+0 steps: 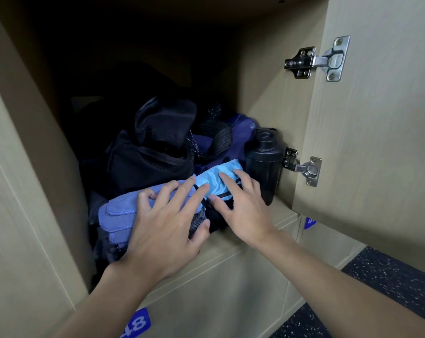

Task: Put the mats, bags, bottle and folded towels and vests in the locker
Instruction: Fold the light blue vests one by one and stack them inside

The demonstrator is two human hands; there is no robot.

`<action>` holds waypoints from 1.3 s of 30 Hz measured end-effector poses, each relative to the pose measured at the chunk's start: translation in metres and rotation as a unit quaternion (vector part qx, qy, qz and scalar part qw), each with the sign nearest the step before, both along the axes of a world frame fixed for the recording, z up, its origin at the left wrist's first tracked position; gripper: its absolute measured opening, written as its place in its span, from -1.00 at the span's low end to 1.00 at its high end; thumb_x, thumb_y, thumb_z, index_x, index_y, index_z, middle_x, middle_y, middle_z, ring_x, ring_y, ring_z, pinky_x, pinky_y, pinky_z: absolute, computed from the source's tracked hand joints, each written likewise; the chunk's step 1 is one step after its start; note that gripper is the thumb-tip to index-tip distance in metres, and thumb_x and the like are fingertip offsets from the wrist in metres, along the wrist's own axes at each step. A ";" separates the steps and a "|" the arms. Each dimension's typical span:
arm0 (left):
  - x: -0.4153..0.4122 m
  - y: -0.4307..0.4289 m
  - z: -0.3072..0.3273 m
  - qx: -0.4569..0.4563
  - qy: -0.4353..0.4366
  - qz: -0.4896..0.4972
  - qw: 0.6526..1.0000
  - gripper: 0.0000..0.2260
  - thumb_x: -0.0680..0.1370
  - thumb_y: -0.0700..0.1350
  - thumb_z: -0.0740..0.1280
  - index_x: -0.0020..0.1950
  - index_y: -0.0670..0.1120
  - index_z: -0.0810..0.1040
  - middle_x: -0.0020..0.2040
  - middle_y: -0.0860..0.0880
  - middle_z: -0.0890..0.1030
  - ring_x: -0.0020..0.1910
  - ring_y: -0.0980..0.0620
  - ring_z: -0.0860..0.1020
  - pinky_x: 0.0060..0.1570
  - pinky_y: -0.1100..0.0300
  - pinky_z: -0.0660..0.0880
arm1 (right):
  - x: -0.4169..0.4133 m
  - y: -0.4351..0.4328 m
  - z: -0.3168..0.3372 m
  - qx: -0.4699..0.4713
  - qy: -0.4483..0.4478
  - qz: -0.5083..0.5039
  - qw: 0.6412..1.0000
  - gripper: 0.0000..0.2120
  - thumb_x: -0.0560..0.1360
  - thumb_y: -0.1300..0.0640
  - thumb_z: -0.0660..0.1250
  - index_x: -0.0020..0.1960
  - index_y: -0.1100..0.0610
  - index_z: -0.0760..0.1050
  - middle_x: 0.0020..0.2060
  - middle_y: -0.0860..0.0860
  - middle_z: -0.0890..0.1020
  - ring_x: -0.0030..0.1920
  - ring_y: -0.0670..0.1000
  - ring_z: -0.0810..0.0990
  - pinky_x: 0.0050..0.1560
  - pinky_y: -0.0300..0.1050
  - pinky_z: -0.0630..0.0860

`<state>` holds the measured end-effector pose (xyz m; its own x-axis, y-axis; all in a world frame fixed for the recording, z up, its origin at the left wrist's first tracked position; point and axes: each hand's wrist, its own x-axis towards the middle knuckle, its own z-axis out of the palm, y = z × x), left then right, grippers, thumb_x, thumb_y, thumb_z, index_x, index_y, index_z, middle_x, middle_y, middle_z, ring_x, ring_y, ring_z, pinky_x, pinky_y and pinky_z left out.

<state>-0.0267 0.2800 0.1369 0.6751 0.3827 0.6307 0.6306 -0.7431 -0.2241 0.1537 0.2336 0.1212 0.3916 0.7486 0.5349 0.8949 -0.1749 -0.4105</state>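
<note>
The locker (23, 167) stands open ahead of both hands, its door (377, 142) swung out past the right hand's outer side. Just beyond the fingertips a black mesh bag (153, 152) and a dark blue bag (231, 132) fill the depth. The black bottle (263, 162) stands upright just beside the right hand's little finger, against the locker's side wall.

Under both palms lies the folded stack, at the front of the compartment near its lip. Purple towels (120, 215) are under the left hand (162, 230), and a pale blue vest (216, 174) is under the right hand (240, 203). The stack's long axis runs across the opening, from outside the left hand toward the bottle, crosswise to both forearms.

Both hands lie flat with fingers spread apart, pressing on the cloth and closed round nothing. The left thumb rests against the stack's near edge.

The coming move is probably a push straight away from the palms. The bags sit close behind the stack, so there looks to be little room left. The right hand, nearer the bottle, risks nudging it.
</note>
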 end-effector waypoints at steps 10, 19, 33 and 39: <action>-0.004 -0.003 0.000 -0.031 0.011 0.023 0.999 -0.40 0.51 0.18 0.15 0.48 -0.08 0.40 0.43 0.01 0.48 0.39 -0.05 0.44 0.25 -0.16 0.30 | -0.002 0.014 0.006 -0.070 0.058 -0.052 0.994 -0.34 0.51 -0.36 0.19 0.50 -0.05 0.29 0.41 -0.05 0.26 0.36 0.11 0.25 0.28 0.13 0.39; -0.005 -0.001 -0.001 -0.042 0.025 0.035 0.998 -0.39 0.49 0.20 0.13 0.43 -0.11 0.46 0.47 -0.02 0.44 0.42 -0.01 0.42 0.32 -0.13 0.29 | -0.005 0.012 -0.005 -0.043 0.079 -0.029 0.996 -0.41 0.53 -0.31 0.19 0.51 -0.17 0.24 0.51 -0.10 0.21 0.45 0.10 0.19 0.38 0.14 0.33; -0.013 -0.012 0.008 -0.071 -0.028 -0.007 0.997 -0.43 0.49 0.18 0.09 0.41 -0.07 0.46 0.37 -0.02 0.50 0.37 -0.04 0.43 0.33 -0.07 0.25 | -0.027 -0.022 0.013 -0.047 0.062 -0.065 0.995 -0.37 0.53 -0.32 0.18 0.53 -0.11 0.21 0.54 -0.12 0.14 0.50 0.09 0.04 0.43 0.15 0.21; -0.021 -0.028 0.015 -0.073 -0.057 -0.055 0.994 -0.48 0.49 0.17 0.10 0.31 -0.05 0.55 0.26 -0.02 0.56 0.27 -0.08 0.46 0.23 -0.02 0.22 | -0.045 -0.054 0.018 -0.021 0.063 -0.061 0.996 -0.39 0.54 -0.25 0.24 0.50 -0.03 0.26 0.46 -0.05 0.29 0.45 0.10 0.18 0.42 0.13 0.25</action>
<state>-0.0478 0.2517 0.1515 0.6448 0.4033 0.6492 0.5585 -0.8286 -0.0399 0.1083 0.1792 0.1393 0.5432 0.7124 0.4443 0.8078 -0.2991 -0.5080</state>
